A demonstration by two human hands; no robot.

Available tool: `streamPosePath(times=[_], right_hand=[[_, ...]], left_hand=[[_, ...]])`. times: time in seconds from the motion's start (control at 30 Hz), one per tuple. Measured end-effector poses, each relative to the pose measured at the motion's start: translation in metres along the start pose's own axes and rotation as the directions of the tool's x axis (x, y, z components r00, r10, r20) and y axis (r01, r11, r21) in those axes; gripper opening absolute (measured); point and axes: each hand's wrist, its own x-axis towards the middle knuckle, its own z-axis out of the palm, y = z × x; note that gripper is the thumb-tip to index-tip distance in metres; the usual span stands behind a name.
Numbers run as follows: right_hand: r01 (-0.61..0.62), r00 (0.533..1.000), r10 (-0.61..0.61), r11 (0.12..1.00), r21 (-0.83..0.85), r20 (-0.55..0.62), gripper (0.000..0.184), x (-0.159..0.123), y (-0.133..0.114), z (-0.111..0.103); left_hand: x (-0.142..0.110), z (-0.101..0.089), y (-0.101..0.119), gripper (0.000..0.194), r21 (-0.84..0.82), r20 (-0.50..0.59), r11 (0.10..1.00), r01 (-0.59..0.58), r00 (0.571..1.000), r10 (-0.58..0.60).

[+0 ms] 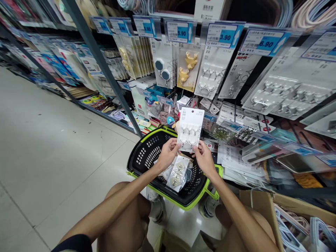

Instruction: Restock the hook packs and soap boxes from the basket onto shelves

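Note:
A white card pack of hooks [190, 127], with several small white hooks under clear plastic, is held upright in front of me. My left hand [168, 153] pinches its lower left corner, and my right hand [204, 159] grips the lower right corner. Below the pack stands a black shopping basket [141, 150] with a lime-green rim. Inside it lie several packs, among them a card pack with gold-toned hooks [178, 173] on top. The things beneath that pack are partly covered.
Shelving with hanging hook packs [212, 73] and blue-white price tags [223, 35] rises in front. A cardboard box [258, 206] with bundled hangers [294, 224] stands at lower right. A grey shelf post [102, 63] slants at left, beside the tiled floor [52, 140]. My knees flank the basket.

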Motion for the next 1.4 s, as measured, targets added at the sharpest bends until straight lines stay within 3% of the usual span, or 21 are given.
streamPosePath(times=[0.4,0.6,0.77,0.87,0.97,1.13,1.23,1.3,1.4], right_hand=[[-0.002,1.000,0.002,1.000,-0.018,0.012,0.041,-0.001,0.001,-0.001],[0.024,1.000,-0.024,0.999,-0.032,-0.011,0.036,-0.002,0.002,0.003],[0.064,0.996,-0.063,0.998,0.008,-0.070,0.033,-0.003,-0.005,0.000],[0.115,0.982,-0.112,0.993,0.012,-0.149,0.034,-0.002,-0.012,-0.014],[0.192,0.948,-0.181,0.981,0.018,-0.263,0.037,0.001,-0.020,-0.040],[0.314,0.823,-0.264,0.949,0.015,-0.503,0.050,0.008,-0.037,-0.096],[0.345,0.762,-0.283,0.939,-0.006,-0.582,0.056,0.011,-0.043,-0.120],[0.358,0.738,-0.295,0.933,-0.017,-0.607,0.057,0.013,-0.045,-0.128],[0.367,0.729,-0.311,0.929,-0.036,-0.610,0.058,0.018,-0.050,-0.130]], left_hand=[[-0.001,0.000,-0.002,0.032,-0.013,0.007,1.000,-0.005,1.000,0.005],[0.000,-0.003,-0.010,0.041,-0.007,-0.015,1.000,0.020,1.000,-0.020],[0.005,0.002,-0.005,0.042,0.032,-0.006,0.999,-0.045,0.999,0.045],[0.015,0.020,0.006,0.046,0.041,-0.004,0.995,-0.094,0.996,0.095],[0.032,0.052,0.021,0.047,0.032,0.039,0.987,-0.154,0.987,0.153],[0.063,0.126,0.050,0.047,-0.076,0.165,0.975,-0.210,0.961,0.220],[0.074,0.160,0.059,0.047,-0.114,0.205,0.971,-0.212,0.951,0.232],[0.079,0.172,0.060,0.047,-0.127,0.213,0.968,-0.218,0.947,0.241],[0.081,0.173,0.063,0.049,-0.137,0.187,0.963,-0.233,0.949,0.256]])
